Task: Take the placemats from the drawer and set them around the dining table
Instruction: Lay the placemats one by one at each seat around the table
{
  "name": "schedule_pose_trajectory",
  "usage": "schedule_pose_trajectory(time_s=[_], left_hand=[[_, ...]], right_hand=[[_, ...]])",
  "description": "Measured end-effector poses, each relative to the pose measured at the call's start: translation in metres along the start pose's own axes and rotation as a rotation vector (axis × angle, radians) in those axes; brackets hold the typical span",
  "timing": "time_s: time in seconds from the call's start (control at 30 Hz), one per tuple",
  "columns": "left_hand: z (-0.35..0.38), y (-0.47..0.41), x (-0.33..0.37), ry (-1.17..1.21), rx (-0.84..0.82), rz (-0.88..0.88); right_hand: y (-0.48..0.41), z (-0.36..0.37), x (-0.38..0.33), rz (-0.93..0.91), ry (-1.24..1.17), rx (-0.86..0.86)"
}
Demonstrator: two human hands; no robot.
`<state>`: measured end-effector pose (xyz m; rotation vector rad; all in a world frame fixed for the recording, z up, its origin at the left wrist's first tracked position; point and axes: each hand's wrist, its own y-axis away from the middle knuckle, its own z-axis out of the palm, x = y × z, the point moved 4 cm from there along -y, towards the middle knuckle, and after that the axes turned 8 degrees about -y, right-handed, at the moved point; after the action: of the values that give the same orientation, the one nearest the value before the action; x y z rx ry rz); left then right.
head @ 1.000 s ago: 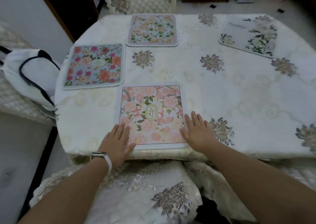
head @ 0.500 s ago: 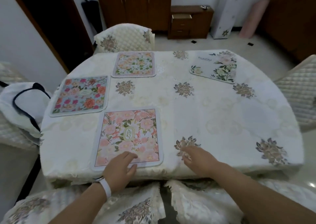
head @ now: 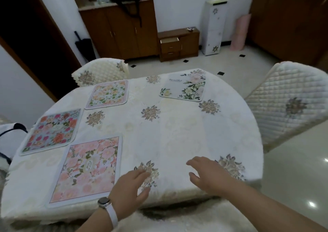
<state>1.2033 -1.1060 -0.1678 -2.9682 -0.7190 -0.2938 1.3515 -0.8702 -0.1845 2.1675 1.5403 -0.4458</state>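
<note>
Several floral placemats lie flat on the dining table (head: 177,134), which wears a cream embroidered cloth. A pink one (head: 87,168) is nearest me at the front left, a blue-and-red one (head: 51,131) lies at the left edge, a pale one (head: 108,94) at the far left, and a white one (head: 183,89) with green stems at the far side. My left hand (head: 129,189), with a white watch on its wrist, hovers open just right of the pink mat. My right hand (head: 207,175) is open above the front edge, holding nothing. A small wooden chest has its top drawer (head: 169,40) slightly open by the far wall.
Quilted cream chairs stand at the far left (head: 101,71) and at the right (head: 287,104); another chair cover lies just below my arms. A white bag (head: 10,136) sits at the left. Brown cabinets (head: 120,31), a white narrow cabinet (head: 214,26) and a pink roll (head: 239,33) line the far wall.
Both hands have left the pink placemat and moved right along the table's front edge. My view has lifted, showing the room and the chest by the wall.
</note>
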Motion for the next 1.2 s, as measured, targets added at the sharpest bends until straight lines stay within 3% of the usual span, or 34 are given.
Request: schedule_pose_trajectory(time_s=[0.23, 0.83, 1.2], left_hand=[[0.003, -0.041, 0.060, -0.042, -0.011, 0.025], [0.035, -0.117, 0.121, 0.066, -0.074, 0.196], [0.038, -0.206, 0.236, -0.022, -0.034, 0.184]], right_hand=[[0.030, -0.033, 0.057, 0.060, -0.039, 0.012], [0.082, -0.108, 0.122, 0.331, -0.021, 0.153], [0.105, -0.142, 0.233, 0.271, -0.075, 0.182]])
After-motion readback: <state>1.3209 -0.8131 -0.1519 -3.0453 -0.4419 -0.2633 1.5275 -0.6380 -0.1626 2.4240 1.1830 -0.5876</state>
